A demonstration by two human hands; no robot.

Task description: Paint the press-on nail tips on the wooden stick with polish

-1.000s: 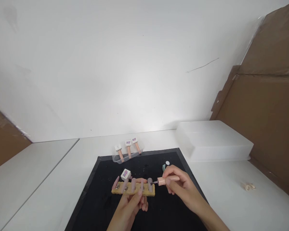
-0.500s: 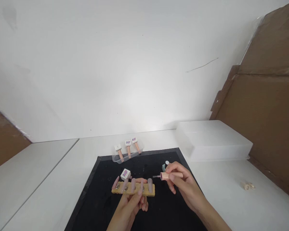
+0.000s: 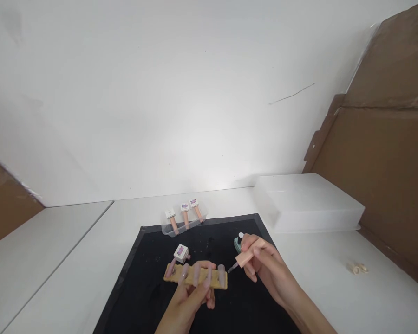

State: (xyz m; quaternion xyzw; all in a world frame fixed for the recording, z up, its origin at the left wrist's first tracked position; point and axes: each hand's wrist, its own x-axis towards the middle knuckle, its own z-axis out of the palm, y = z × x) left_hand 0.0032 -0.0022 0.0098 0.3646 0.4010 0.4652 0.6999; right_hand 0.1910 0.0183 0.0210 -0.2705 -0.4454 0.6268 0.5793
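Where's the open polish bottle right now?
In the head view, the open polish bottle stands on the black mat, left of centre, just behind the left end of the nail holder.

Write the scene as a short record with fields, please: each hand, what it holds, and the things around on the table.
left hand: holds a tan holder with a row of pinkish nail tips, above the black mat
right hand: grips a pink brush cap, brush pointing down-left at the tip on the holder's right end
open bottle: stands on the mat behind the holder
three bottles: in a clear tray at the mat's far edge
white box: on the table, to the right
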